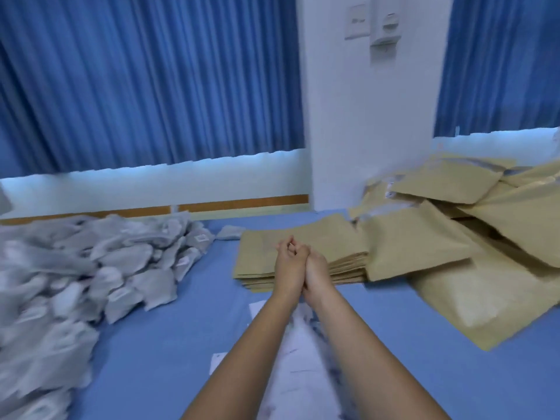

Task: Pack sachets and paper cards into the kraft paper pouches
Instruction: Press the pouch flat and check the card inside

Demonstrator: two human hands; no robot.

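Mid-frame: left hand (291, 263) and right hand (317, 269) clasped over flat tan kraft paper pouch stack (262, 259); can't tell if holding anything. Grey sachet pile (91, 268) at left.

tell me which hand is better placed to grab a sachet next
Left. The left hand and right hand are pressed together over the flat pouch stack, holding nothing. The sachet pile lies to the left, so the left hand could likely reach it without crossing over.
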